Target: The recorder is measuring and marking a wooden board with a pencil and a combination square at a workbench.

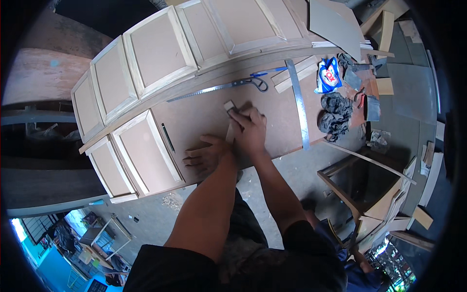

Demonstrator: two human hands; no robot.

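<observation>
"What is the right hand (250,125) doing?"

"It's grasping a small block (229,105) with a pale end. The fingers are curled round it, and that pale end pokes out past the fingertips."

"Where is the block?"

"It's over the middle of the brown tabletop (279,119). The saw (206,90) is near it, on the far side. The shiny metal ruler (298,104) is off to the right."

"And the left hand (210,155)?"

"Its fingers are spread wide, low on the brown top. It isn't clenched. A dark pencil (168,137) lies to the left of it, beside a wooden framed panel (148,155)."

"What's that pale strip of wood (230,134)?"

"It shows between the two hands. I can't tell which hand touches it."

"What else is there?"

"A blue and white bag (329,75) is past the ruler, and dark crumpled cloth (335,116) is just nearer than the bag."
</observation>
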